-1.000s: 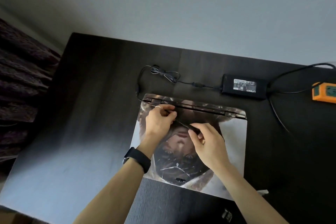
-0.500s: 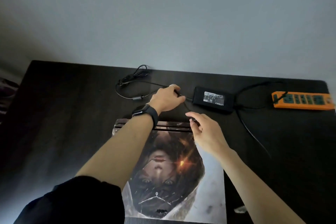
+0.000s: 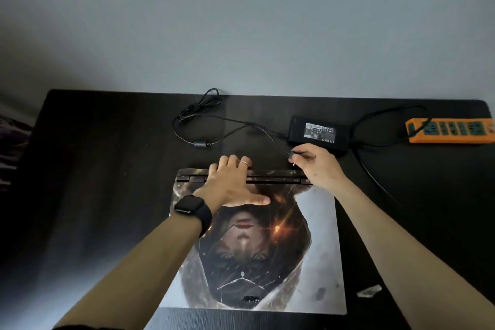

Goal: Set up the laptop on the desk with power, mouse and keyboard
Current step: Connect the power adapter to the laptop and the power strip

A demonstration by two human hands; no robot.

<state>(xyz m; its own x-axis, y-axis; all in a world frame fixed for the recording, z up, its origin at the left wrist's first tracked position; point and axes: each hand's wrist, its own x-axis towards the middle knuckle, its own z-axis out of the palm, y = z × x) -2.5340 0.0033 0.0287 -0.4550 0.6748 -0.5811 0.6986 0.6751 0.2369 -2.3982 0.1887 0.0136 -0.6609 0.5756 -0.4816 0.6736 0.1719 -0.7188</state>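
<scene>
The power step is the one in hand. The laptop (image 3: pixel 267 249) lies closed on the dark desk (image 3: pixel 107 169), near the front edge, its lid covered by a printed portrait. The left hand (image 3: pixel 230 185) rests on the lid at the far edge, thumb spread flat and apart on the lid, fingers bent down over the back by the hinge (their tips are hidden, so I cannot tell how hard they hold). The right hand (image 3: pixel 318 163) pinches the plug (image 3: pixel 294 155) of the charger cable (image 3: pixel 203 126) between thumb and fingertips, just beyond the far right corner of the laptop, with the metal tip pointing down. The power brick (image 3: pixel 318 132) sits just behind that hand, and its other lead runs right to the orange power strip (image 3: pixel 452 130).

I'd say the next move calls for finding the socket on the back or side, which does not show from here, lining the tip up with it and pushing it in while the left hand keeps the laptop from sliding. I see no mouse or keyboard.

Half a second ago the left hand was out past the laptop on the cable; it has come back to the far edge, and the right hand has moved right with the plug end.
</scene>
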